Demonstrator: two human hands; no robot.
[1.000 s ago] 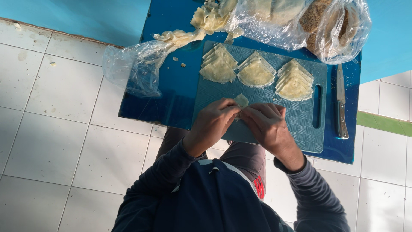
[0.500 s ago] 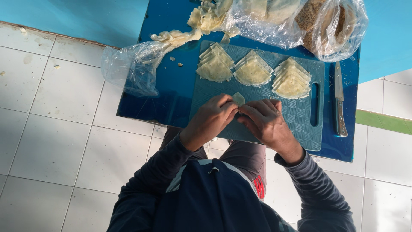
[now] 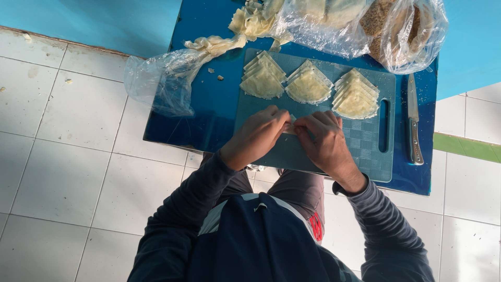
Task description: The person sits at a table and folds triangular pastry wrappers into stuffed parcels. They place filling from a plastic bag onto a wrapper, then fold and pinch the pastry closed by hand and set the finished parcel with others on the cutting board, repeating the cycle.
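Pale dough makes up nearly everything on the teal cutting board (image 3: 365, 151), which serves as the landmark on the blue desk (image 3: 209, 109). Along the far edge of the board lie three fanned stacks of folded triangles: the left stack (image 3: 262, 79), the middle stack (image 3: 309, 85) and the right stack (image 3: 356, 96), all apparently finished. At the near middle of the board, the left hand (image 3: 258, 137) and the right hand (image 3: 324, 142) meet fingertip to fingertip over one small pastry piece (image 3: 292, 121), of which only a pale corner shows between the fingers. Each grip is pinched closed on that piece, the left from the board's left side, the right from the side of the board's handle slot; the piece sits directly under and between both grips, touching them, just near of the middle stack. Judged from this layout, the work is well advanced, with one piece in hand and loose dough strips (image 3: 245, 23) beyond the board's far left corner still unused. A crumpled clear bag (image 3: 164, 78) lies left of the board, bagged flatbreads (image 3: 402, 26) beyond its far right corner, and a knife (image 3: 413, 125) just right of it, untouched
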